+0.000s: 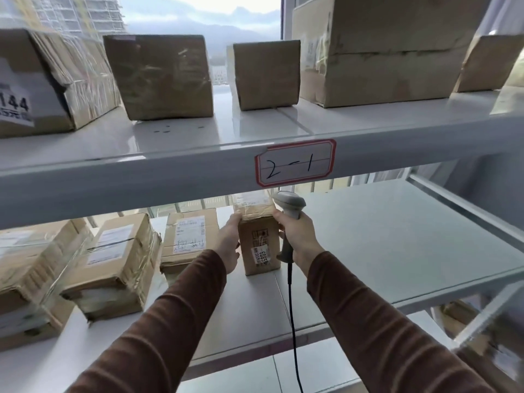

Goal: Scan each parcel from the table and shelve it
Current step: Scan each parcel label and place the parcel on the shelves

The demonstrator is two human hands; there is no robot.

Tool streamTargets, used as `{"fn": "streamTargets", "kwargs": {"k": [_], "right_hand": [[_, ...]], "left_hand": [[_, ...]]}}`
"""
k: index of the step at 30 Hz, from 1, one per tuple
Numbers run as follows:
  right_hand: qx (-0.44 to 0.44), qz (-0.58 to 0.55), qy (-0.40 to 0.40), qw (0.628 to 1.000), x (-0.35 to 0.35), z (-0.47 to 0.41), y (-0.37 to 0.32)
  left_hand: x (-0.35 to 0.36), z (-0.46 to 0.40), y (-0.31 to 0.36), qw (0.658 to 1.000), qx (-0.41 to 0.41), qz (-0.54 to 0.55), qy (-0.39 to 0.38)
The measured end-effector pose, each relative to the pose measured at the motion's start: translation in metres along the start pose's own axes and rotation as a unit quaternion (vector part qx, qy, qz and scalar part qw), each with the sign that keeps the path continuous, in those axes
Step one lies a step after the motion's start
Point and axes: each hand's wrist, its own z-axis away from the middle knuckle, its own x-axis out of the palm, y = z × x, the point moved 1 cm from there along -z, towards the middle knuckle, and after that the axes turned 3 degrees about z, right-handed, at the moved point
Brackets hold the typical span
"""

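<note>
The left hand (228, 241) presses flat on the left side of a small upright brown cardboard parcel (259, 242), grip apart. The right hand (300, 239) is clamped on a grey corded handheld scanner (289, 219), its fingertips touching the parcel's right side. The parcel stands on the white lower shelf (382, 245), beside a labelled cardboard box (188, 236), under a "2-1" tag (296, 162).

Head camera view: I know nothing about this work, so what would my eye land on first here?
Probably the red-bordered label reading 2-1, stuck on the front edge of the upper shelf. Just below it, two hands meet around a small upright parcel on the lower shelf: the left hand flat against its side, the right hand gripping a grey corded scanner. More brown boxes line both shelves.
</note>
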Motion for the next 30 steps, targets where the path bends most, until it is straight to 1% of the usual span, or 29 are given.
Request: {"fn": "streamTargets", "kwargs": {"k": [2,5,7,9,10,12,15,17,19,21,23,26,30], "right_hand": [[-0.006,0.006,0.012,1.0,0.0,0.002,-0.002],[-0.018,0.022,0.032,0.999,-0.003,0.008,-0.007],[-0.027,0.03,0.043,0.998,-0.008,0.015,-0.011],[-0.035,0.032,0.055,0.997,-0.014,0.026,-0.016],[-0.041,0.029,0.061,0.997,-0.019,0.031,-0.018],[-0.058,0.024,0.076,0.995,-0.03,0.043,-0.023],[-0.086,0.01,0.112,0.99,-0.056,0.059,-0.029],[-0.101,0.003,0.142,0.985,-0.081,0.07,-0.031],[-0.113,0.001,0.179,0.977,-0.112,0.082,-0.031],[-0.117,-0.008,0.22,0.968,-0.148,0.097,-0.031],[-0.113,-0.022,0.256,0.96,-0.178,0.114,-0.032],[-0.1,-0.03,0.321,0.941,-0.24,0.155,-0.03],[-0.097,-0.007,0.4,0.911,-0.327,0.217,-0.028]], "left_hand": [[-0.001,0.002,0.006,1.0,0.015,-0.017,-0.014],[0.0,0.006,0.018,0.994,0.077,-0.076,-0.035],[0.001,0.007,0.025,0.981,0.135,-0.14,-0.015],[0.005,0.013,0.033,0.952,0.217,-0.213,0.026],[0.01,0.018,0.036,0.936,0.259,-0.234,0.035],[0.023,0.03,0.037,0.909,0.325,-0.26,0.018],[0.051,0.044,0.03,0.87,0.376,-0.317,-0.041],[0.076,0.053,0.021,0.865,0.375,-0.319,-0.099],[0.103,0.062,0.008,0.879,0.347,-0.29,-0.151],[0.133,0.073,-0.01,0.896,0.302,-0.258,-0.197],[0.159,0.081,-0.027,0.905,0.265,-0.238,-0.234],[0.215,0.106,-0.061,0.893,0.23,-0.227,-0.314],[0.296,0.156,-0.109,0.863,0.184,-0.221,-0.415]]}}
